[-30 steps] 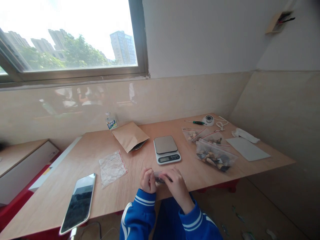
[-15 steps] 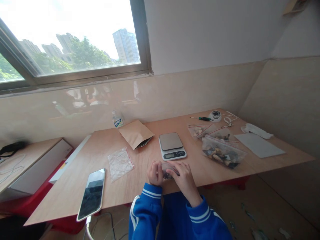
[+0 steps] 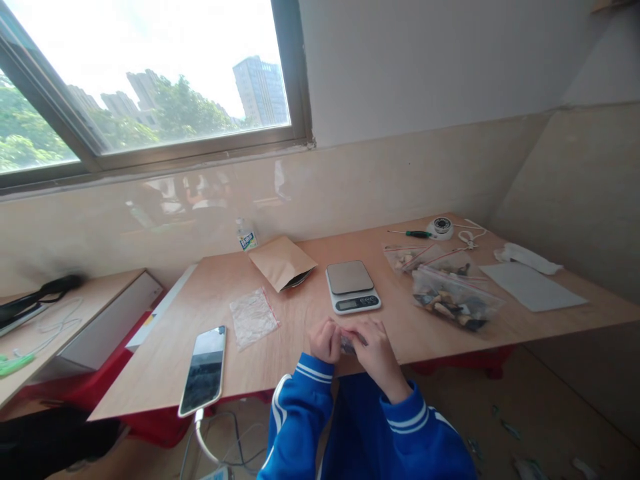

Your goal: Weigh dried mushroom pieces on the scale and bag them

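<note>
Both of my hands meet at the near edge of the wooden table (image 3: 280, 363). My left hand (image 3: 324, 340) and my right hand (image 3: 374, 345) are closed on a small clear bag (image 3: 349, 343) with dark bits inside, held between them. Blue sleeves with white stripes cover my wrists. Just beyond the hands stands a small digital scale (image 3: 351, 285) with nothing on its pan. An empty clear zip bag (image 3: 253, 317) lies to the left of my hands.
A phone (image 3: 204, 369) on a cable lies at the near left. A brown paper pouch (image 3: 281, 262) and a small bottle (image 3: 246, 235) sit further back. Filled zip bags (image 3: 454, 303), a grey sheet (image 3: 531, 287), a screwdriver (image 3: 413, 234) and a round white device (image 3: 440, 228) occupy the right side.
My view has swung left and slightly down, so everything sits further right in the picture. Both hands stay together on the small bag, with little movement of their own.
</note>
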A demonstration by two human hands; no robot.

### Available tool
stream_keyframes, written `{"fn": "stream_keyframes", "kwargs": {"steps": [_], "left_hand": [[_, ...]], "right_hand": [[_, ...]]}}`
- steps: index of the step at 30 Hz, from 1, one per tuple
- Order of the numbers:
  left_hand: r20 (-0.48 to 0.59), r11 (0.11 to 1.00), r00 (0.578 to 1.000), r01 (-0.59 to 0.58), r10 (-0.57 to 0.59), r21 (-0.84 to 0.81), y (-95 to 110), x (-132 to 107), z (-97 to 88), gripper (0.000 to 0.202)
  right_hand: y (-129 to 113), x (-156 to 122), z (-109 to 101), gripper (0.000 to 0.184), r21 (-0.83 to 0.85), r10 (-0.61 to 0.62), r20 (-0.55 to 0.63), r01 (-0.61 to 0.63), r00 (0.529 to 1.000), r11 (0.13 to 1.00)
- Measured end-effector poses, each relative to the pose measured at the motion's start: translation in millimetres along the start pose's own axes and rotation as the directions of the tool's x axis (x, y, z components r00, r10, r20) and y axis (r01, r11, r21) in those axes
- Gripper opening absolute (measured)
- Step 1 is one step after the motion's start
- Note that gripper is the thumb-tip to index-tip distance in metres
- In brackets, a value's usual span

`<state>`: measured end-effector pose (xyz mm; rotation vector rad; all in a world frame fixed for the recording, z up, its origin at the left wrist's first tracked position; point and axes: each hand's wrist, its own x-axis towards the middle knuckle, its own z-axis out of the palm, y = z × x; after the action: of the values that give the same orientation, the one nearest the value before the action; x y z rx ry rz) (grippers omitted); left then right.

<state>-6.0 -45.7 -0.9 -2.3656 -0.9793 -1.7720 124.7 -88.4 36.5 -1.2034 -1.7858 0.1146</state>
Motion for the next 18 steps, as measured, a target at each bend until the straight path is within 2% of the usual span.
{"fn": "stream_keyframes", "kwargs": {"steps": [8,14,18], "left_hand": [[0.018,1.000,1.000,0.008,-0.008,0.018,-3.1,-3.7,4.1,0.030],[-0.044,0.995,0.996,0.083,-0.081,0.054,-5.7,-4.0,4.6,0.029],[-0.098,0.992,0.990,0.109,-0.103,0.061,-5.0,-3.3,2.6,0.027]], "right_hand": [[2.6,-5.5,-0.8,0.025,-0.026,0.014,-0.019,-0.015,1.000,1.000],[9.2,-6.2,-3.9,0.019,-0.056,0.059,0.018,-0.058,0.998,0.997],[14.7,-7.3,-9.5,0.020,-0.098,0.092,-0.035,-0.095,0.995,0.991]]}}
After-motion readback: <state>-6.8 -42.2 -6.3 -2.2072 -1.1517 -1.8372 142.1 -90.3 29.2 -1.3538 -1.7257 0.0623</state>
